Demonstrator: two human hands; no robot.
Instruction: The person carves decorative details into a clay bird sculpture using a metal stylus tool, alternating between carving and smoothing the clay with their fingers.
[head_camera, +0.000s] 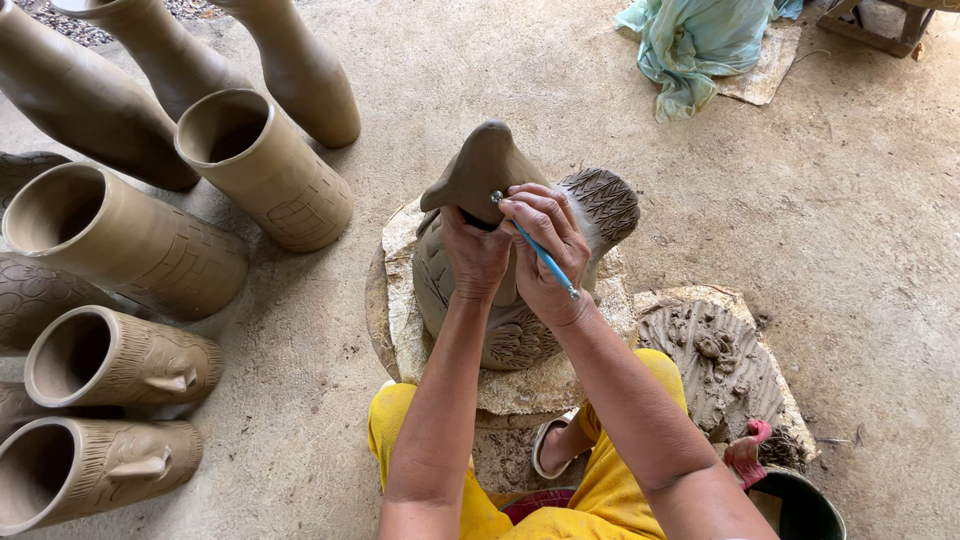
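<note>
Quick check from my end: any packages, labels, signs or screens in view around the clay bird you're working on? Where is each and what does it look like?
None in view: no package, label, sign or screen.
Nearest things: the left hand steadies the grey clay bird, and the right hand holds a blue tool to its head.
Unmarked clay vases stand at the left.

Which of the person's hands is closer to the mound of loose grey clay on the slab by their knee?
The right hand is nearer, holding a thin blue tool up-left of the grey clay mound. The left hand rests farther left on the grey clay bird figure.
</note>
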